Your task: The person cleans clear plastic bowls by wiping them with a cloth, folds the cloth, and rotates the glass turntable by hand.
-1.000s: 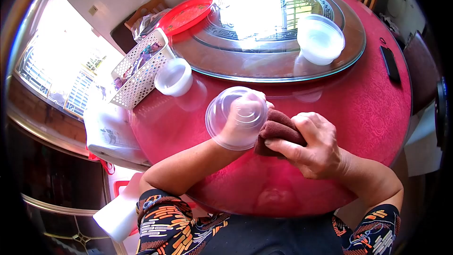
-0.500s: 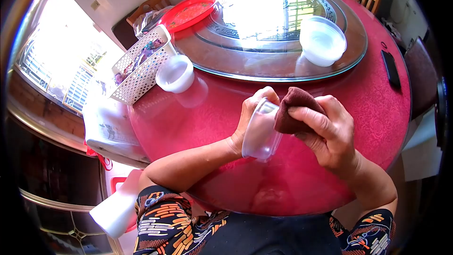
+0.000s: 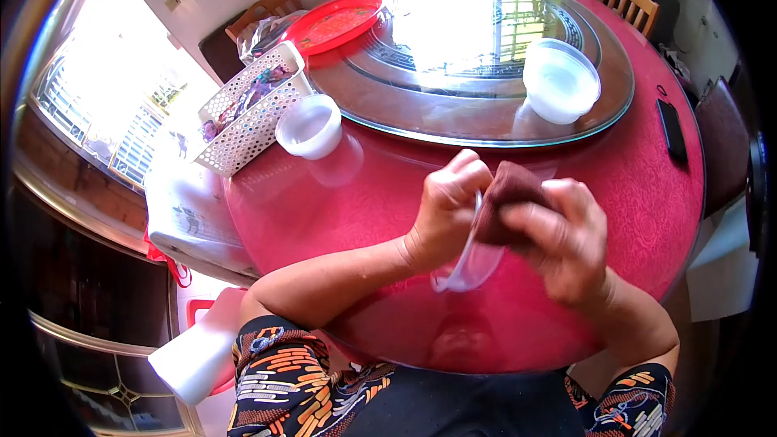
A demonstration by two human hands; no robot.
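My left hand (image 3: 450,209) grips a clear plastic bowl (image 3: 472,266) by its rim, tilted on its side above the near part of the table. A folded brown cloth (image 3: 511,197) is pinched in my right hand (image 3: 566,239) and pressed against the bowl; that hand is slightly smeared by motion. Farther off, a white plastic bowl (image 3: 309,126) sits on the red tabletop at the left. Another group of white, translucent bowls (image 3: 561,81) stands stacked on the glass turntable (image 3: 486,125).
A white perforated basket (image 3: 251,133) with purple items stands at the left edge, near a red tray (image 3: 336,23). On the right lies a black phone (image 3: 671,129). Wooden chairs (image 3: 623,0) surround the round red table (image 3: 388,194). A white roll (image 3: 198,348) is low at left.
The bowl has turned in my left hand, so it now appears more edge-on and slightly lower. My right hand and the cloth have shifted slightly along it. The view has tilted a little.
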